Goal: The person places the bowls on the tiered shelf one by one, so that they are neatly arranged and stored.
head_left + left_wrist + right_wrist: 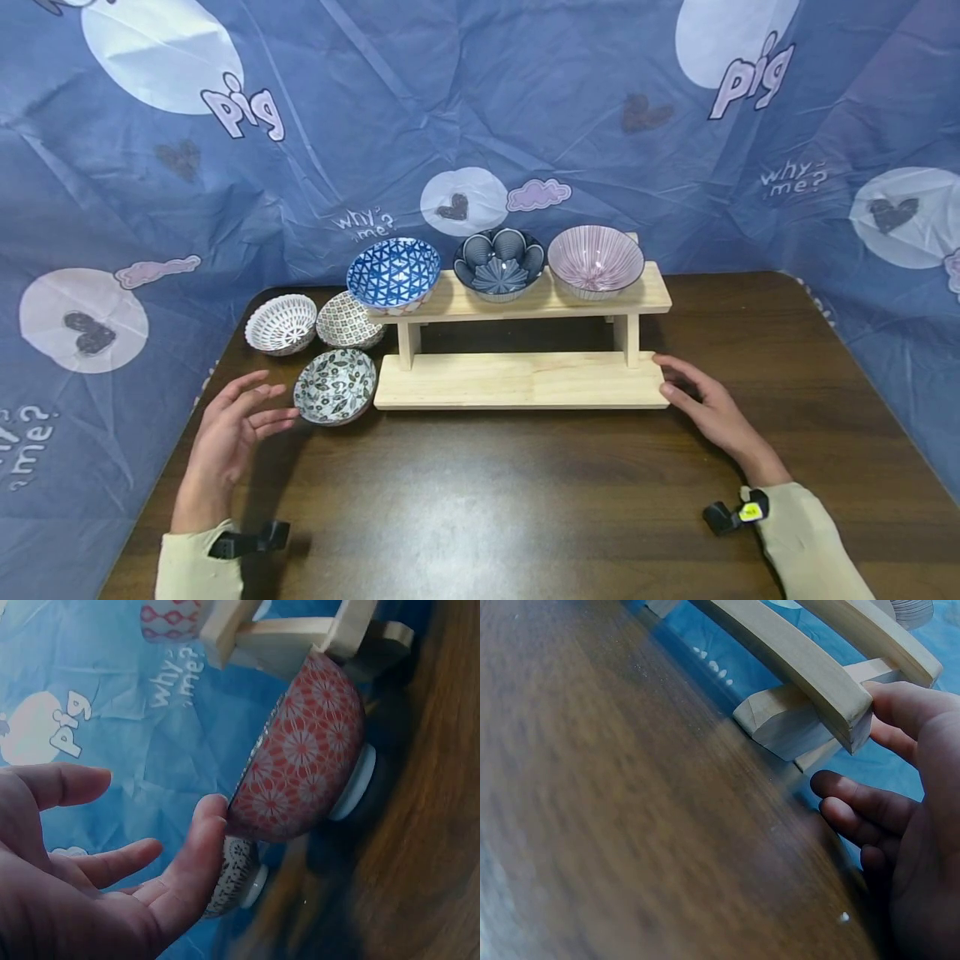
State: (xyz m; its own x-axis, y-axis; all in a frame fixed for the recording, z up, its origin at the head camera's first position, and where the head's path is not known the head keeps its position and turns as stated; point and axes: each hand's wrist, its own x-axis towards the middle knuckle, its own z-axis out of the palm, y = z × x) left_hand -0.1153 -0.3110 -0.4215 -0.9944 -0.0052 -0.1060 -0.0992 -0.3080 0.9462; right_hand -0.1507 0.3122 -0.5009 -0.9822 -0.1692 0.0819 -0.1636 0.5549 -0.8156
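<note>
My left hand (236, 425) is beside a small bowl with a leaf pattern inside (335, 387). Its fingers are spread and loosely bent, with a fingertip at the rim. The left wrist view shows that bowl's red flowered outside (300, 750). My right hand (712, 408) touches the right end of a two-tier wooden stand (517, 380), fingers extended against the lower board's end. On the upper board sit a blue triangle-patterned bowl (393, 273), a dark petal-patterned bowl (499, 275) and a purple striped bowl (596, 260).
A white ribbed bowl (281, 323) and a brown-patterned bowl (348, 321) stand behind the leaf-patterned one, left of the stand. Everything rests on a dark wooden table (480, 500). Blue printed cloth (375, 125) hangs behind and at both sides.
</note>
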